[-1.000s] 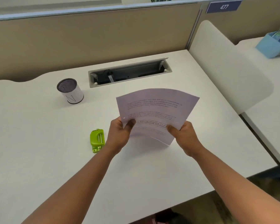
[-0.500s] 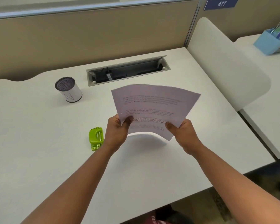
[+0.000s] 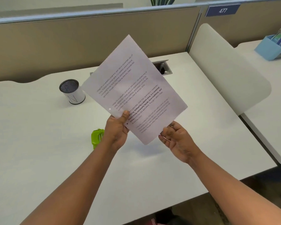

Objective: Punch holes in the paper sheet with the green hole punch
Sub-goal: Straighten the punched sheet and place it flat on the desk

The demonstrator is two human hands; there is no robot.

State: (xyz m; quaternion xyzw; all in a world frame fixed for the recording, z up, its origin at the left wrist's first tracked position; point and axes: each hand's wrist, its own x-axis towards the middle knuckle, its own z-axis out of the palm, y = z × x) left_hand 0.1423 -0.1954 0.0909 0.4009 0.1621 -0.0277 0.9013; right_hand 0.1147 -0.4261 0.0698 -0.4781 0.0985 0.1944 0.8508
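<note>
A printed paper sheet [image 3: 133, 88] is held upright and tilted above the white desk [image 3: 39, 143]. Two small round holes show near its left edge. My left hand [image 3: 118, 130] pinches that edge, thumb on the printed side. My right hand [image 3: 177, 140] is at the sheet's lower right edge, its curled fingertips just touching the edge without gripping it. The green hole punch [image 3: 96, 138] lies on the desk just left of my left wrist, which hides part of it.
A white cylinder with a dark mesh top [image 3: 72, 91] stands at the back left. A cable tray slot [image 3: 163, 67] is sunk into the desk behind the sheet. A white divider panel [image 3: 225, 70] borders the right side, with a blue organiser box [image 3: 274, 46] beyond it.
The sheet has swung from nearly flat and wide to upright and turned corner-up. My right hand has released its pinch. My left hand keeps its hold. The punch has not moved.
</note>
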